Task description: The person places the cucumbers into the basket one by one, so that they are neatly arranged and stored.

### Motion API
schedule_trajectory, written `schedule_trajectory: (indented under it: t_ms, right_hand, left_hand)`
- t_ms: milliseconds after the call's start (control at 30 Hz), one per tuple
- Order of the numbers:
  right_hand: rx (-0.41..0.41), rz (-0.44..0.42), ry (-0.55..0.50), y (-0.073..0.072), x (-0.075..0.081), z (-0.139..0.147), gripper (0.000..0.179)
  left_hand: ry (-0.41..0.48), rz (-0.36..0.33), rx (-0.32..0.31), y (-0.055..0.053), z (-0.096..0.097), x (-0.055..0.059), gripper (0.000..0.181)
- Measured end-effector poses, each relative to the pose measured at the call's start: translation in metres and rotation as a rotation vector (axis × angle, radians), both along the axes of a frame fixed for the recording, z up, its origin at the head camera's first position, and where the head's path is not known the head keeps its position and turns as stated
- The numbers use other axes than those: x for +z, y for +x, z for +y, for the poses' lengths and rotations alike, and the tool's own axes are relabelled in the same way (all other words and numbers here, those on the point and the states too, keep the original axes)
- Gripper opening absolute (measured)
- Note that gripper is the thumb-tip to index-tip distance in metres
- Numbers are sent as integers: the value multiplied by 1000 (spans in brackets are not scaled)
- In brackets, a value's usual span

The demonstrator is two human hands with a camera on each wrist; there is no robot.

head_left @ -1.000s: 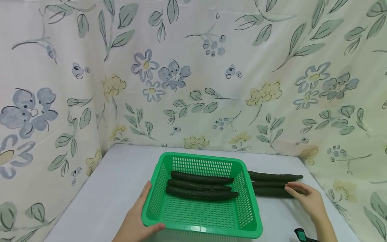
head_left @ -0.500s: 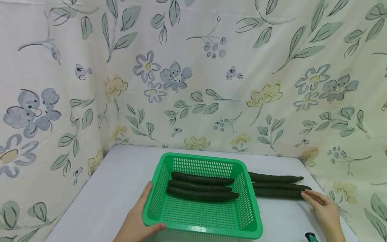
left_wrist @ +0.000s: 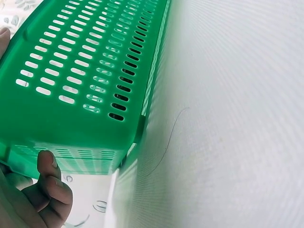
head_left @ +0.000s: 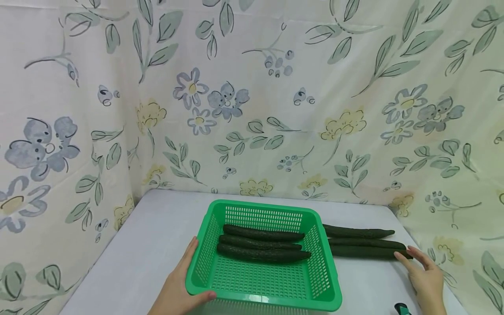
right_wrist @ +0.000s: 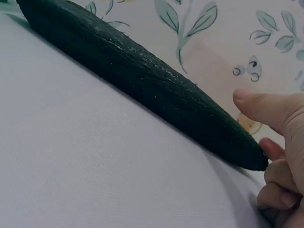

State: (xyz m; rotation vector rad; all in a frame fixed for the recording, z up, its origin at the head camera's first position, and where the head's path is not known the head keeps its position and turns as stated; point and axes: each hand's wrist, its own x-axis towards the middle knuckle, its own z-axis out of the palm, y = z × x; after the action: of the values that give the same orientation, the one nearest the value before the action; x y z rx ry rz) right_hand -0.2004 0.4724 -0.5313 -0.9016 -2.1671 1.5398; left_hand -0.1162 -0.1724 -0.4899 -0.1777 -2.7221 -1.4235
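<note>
A green plastic basket [head_left: 257, 297] stands mid-table with three dark green cucumbers [head_left: 260, 253] lying side by side in its far half. My left hand [head_left: 179, 280] holds its near left corner, thumb on the front rim and fingers along the left side. In the left wrist view some fingers [left_wrist: 59, 194] curl by the perforated wall. More cucumbers [head_left: 358, 232] lie to the right of the basket, their left ends hidden behind it. At the right tip of the nearest cucumber [right_wrist: 142, 80] is my right hand [head_left: 425, 275]; a fingertip meets the tip, while the thumb stands apart from the skin.
A white cloth covers the table [head_left: 157, 227]. Floral fabric [head_left: 252, 109] hangs behind and at both sides. A small black and teal object [head_left: 402, 308] shows at the bottom edge near my right wrist.
My right hand has slid rightward along the cucumbers to the nearest one's right end, and its thumb and finger have spread. The left hand and basket stay in place.
</note>
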Motion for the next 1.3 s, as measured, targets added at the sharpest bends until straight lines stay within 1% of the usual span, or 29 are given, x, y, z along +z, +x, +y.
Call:
schedule_trajectory:
  t_ms: [100, 200, 367, 600, 700, 867, 933, 1000, 1100, 1200, 1300]
  right_hand:
    - [21, -28, 43, 0, -2, -1, 90]
    - [50, -71, 68, 0, -1, -1, 100]
    - [117, -134, 84, 2, 1, 0, 106]
    - [239, -224, 244, 3, 3, 5, 114]
    - [273, -235, 264, 2, 2, 8, 116]
    - [312, -254, 265, 1, 1, 12, 107]
    - [331, -249, 251, 1, 0, 14, 103]
    - [353, -234, 241, 1, 0, 17, 95]
    - [386, -200, 223, 2, 0, 19, 79]
    - [460, -207, 219, 3, 3, 22, 71]
    - [536, -248, 196, 6, 6, 25, 69]
  left_hand:
    - [-1, -6, 3, 1, 1, 1, 132]
    - [-2, -7, 4, 1, 1, 2, 132]
    - [-2, 2, 2, 1, 1, 2, 132]
    - [-9, 7, 6, 0, 1, 1, 131]
    - [-9, 9, 5, 0, 1, 1, 131]
    - [-2, 11, 2, 1, 1, -1, 130]
    - [-1, 9, 1, 1, 1, -1, 130]
    - [0, 4, 0, 1, 0, -1, 130]
    - [2, 0, -2, 1, 0, -1, 131]
    - [-6, 8, -3, 1, 0, -1, 131]
    - [-18, 20, 0, 0, 0, -1, 132]
